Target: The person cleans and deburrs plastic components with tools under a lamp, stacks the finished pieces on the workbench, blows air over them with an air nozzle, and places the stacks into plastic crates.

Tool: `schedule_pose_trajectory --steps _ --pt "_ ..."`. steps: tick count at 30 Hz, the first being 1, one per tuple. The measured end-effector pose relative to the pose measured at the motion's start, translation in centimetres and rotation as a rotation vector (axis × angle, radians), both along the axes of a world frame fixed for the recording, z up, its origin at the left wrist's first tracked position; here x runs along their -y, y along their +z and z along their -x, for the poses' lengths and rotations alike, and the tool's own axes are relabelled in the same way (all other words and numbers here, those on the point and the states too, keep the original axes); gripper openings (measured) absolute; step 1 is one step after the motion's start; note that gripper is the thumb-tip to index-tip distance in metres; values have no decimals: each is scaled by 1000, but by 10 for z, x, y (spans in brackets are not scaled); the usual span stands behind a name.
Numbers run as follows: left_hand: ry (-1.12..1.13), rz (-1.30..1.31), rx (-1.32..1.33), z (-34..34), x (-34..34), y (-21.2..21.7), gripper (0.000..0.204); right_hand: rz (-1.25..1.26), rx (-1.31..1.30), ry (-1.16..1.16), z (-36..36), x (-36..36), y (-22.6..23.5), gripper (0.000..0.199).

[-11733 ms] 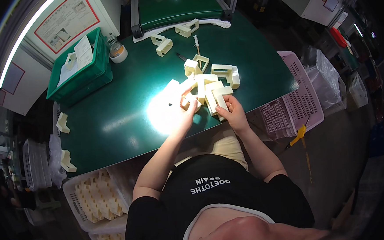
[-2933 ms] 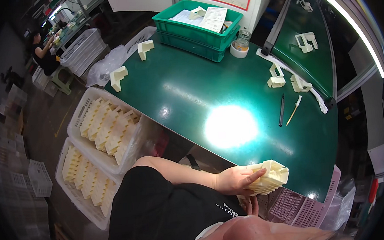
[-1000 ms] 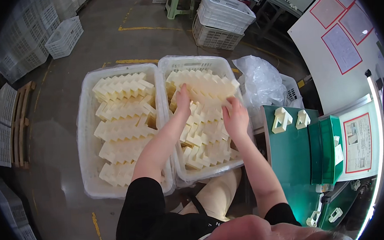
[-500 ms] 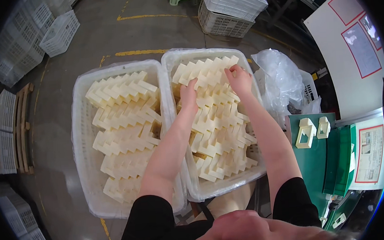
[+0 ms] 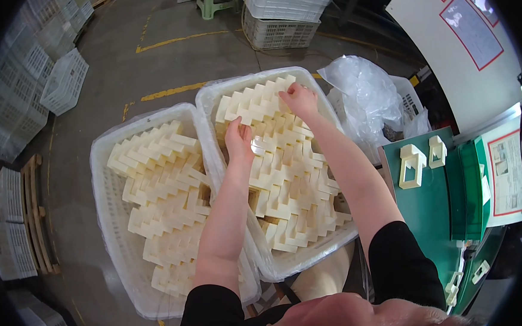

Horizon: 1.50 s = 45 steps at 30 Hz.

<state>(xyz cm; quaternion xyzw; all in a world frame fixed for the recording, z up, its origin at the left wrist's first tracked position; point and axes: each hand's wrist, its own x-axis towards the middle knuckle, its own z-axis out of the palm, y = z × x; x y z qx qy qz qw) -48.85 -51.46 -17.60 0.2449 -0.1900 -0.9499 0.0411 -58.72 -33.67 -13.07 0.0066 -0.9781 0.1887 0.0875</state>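
Note:
Two white, plastic-lined crates stand side by side before me, the left crate [image 5: 111,232] and the right crate [image 5: 346,232]. Both hold rows of cream plastic parts [image 5: 289,185], leaning on one another in zigzag lines. My right hand [image 5: 301,101] is at the right end of the farthest row [image 5: 256,99] in the right crate, thumb and fingers pinched on a part there. My left hand [image 5: 239,143] reaches the near side of that same row, its fingers curled against the parts; its grip is partly hidden.
Right of the crates, a clear plastic bag [image 5: 364,94] bulges from a white basket. A green table [image 5: 422,210] carries a few cream frame-shaped parts [image 5: 412,165] and a green bin [image 5: 469,192]. Stacked crates [image 5: 284,12] stand beyond; a wooden pallet [image 5: 34,216] lies left.
The whole view has turned a little, so the crates appear shifted left. Both hands stay at the farthest row of the right crate, with only slight finger movement.

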Motion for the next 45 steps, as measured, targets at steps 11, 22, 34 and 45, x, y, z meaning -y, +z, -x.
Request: schedule_pose_trajectory --steps 11,22,34,45 --pt "-64 142 -25 1 5 -10 50 -114 73 8 2 4 -14 63" --pt "-48 36 -62 2 -1 8 38 62 -79 323 -29 37 4 61" --pt "-116 886 80 11 23 -80 39 -124 56 942 -326 -62 151 40" --pt "312 1402 -265 -45 -97 69 39 -59 -68 55 -570 -257 195 28"
